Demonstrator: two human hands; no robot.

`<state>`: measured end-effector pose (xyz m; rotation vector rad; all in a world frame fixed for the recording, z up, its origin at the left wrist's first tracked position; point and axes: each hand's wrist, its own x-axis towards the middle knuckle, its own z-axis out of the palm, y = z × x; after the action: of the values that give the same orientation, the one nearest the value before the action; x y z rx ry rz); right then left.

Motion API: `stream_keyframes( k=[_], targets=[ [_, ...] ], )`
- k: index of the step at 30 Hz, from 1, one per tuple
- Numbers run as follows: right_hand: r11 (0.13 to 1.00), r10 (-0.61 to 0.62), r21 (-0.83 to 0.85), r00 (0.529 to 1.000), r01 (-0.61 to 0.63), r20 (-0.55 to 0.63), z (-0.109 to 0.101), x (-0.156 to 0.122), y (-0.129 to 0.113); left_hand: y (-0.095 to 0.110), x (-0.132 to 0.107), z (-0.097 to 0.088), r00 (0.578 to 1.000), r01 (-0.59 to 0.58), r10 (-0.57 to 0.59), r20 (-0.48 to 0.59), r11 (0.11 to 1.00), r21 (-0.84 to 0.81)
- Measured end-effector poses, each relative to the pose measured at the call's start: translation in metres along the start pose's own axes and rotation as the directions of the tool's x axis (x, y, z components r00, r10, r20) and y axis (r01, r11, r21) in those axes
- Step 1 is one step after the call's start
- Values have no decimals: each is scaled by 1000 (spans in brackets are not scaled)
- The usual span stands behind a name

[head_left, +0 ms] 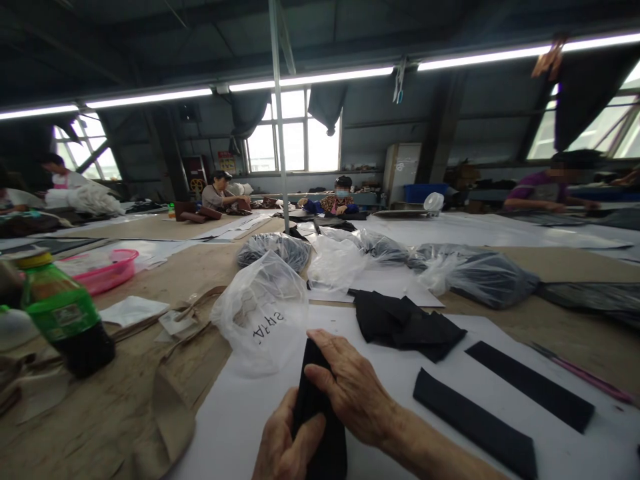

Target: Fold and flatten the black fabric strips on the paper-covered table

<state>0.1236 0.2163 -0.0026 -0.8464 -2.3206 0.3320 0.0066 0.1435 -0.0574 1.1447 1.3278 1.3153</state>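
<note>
A long folded piece of black fabric is in both of my hands, above a sheet of white paper. My left hand grips its near part, thumb on top. Further up, my right hand is closed over the far end, with thumb and fingers pressed on the cloth. To the right lie two flat black strips, a nearer strip and a farther strip. Behind them is a loose pile of black fabric pieces. A clear plastic bag with black lettering stands just beyond my hands.
A green-labelled bottle of dark liquid and a pink basket stand at left, near a tan fabric strip. Pink-handled scissors lie at right. Filled plastic bags line the table's middle. Several people work at tables beyond.
</note>
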Motion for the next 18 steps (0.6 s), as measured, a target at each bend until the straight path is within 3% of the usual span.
stream_keyframes(
  k=[5, 8, 10, 12, 15, 18],
  targets=[
    [985, 128, 110, 991, -131, 30, 6, -8, -5, 7, -3, -1, 996, -59, 67, -51, 989, 138],
    [958, 203, 195, 978, -210, 57, -3, -9, 0, 18, -5, -10, 995, -93, 98, -8, 963, 252],
    [947, 195, 243, 977, -210, 83, -14, -11, 5, 26, -5, -17, 981, -192, 186, 54, 894, 404],
    [944, 142, 284, 983, -170, 116, -23, -16, 10, 30, -7, -23, 937, -343, 320, 139, 773, 533],
    [969, 22, 239, 989, -56, 144, -30, -33, 14, 28, -11, -27, 840, -533, 457, 292, 600, 597],
    [977, 14, 212, 1000, -20, 26, -28, -56, 13, 23, -16, -25, 750, -635, 564, 346, 467, 615]
  ],
)
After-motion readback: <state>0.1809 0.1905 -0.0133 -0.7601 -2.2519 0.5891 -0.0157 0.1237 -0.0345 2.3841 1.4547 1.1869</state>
